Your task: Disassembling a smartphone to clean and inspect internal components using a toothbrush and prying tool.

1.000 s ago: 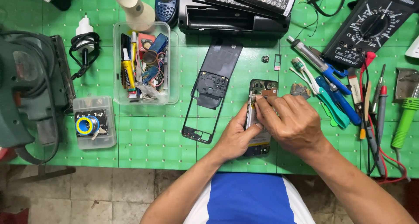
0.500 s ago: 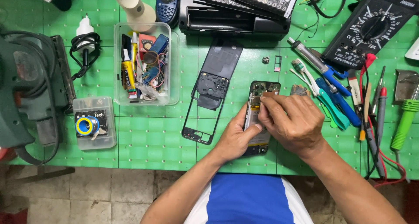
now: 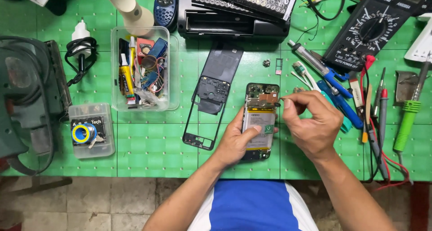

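Observation:
An opened phone (image 3: 260, 113) lies on the green mat (image 3: 148, 150), its battery and circuit board showing. My left hand (image 3: 237, 141) grips the phone's lower half, thumb across the battery. My right hand (image 3: 310, 123) sits just right of the phone, thumb and forefinger pinched on a small dark part by the phone's upper right edge. Left of the phone lies its detached black frame (image 3: 211, 98).
A clear tub (image 3: 173, 89) of small parts stands at centre left, a smaller lidded box (image 3: 91, 130) with a solder roll beside it. Tweezers, blue pliers (image 3: 338, 100), screwdrivers (image 3: 407, 118) and probe leads lie at the right. A multimeter (image 3: 375, 26) and black devices line the far edge.
My right hand has lifted off the top of the phone and drawn to the right, uncovering the board. It now pinches a small part. My left hand still holds the phone.

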